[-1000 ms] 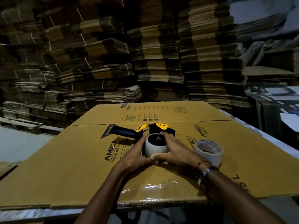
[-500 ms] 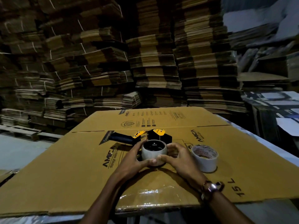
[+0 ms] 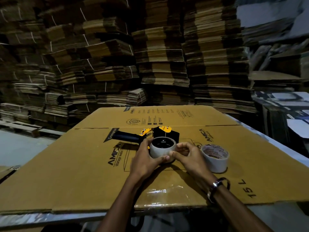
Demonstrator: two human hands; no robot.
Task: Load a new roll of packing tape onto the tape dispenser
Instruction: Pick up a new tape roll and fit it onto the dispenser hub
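Note:
A black and yellow tape dispenser (image 3: 165, 133) lies on its side on the flattened cardboard box (image 3: 83, 164), handle pointing left. A pale tape roll (image 3: 161, 151) sits on the dispenser's black hub. My left hand (image 3: 143, 158) wraps the roll's left side, thumb along its front. My right hand (image 3: 187, 154) pinches the roll's right and front edge. A second, whiter tape roll (image 3: 214, 158) stands on the cardboard just right of my right hand, untouched.
Tall stacks of flattened cartons (image 3: 117, 56) wall off the back. A wooden pallet (image 3: 25, 128) lies on the floor at left. Printed boxes (image 3: 287, 111) stand at right. Clear tape shines on the cardboard's near edge (image 3: 158, 191).
Both hands stay on the roll at the dispenser hub. My right fingers have shifted from over the roll's top to its right side. The camera view has tilted slightly.

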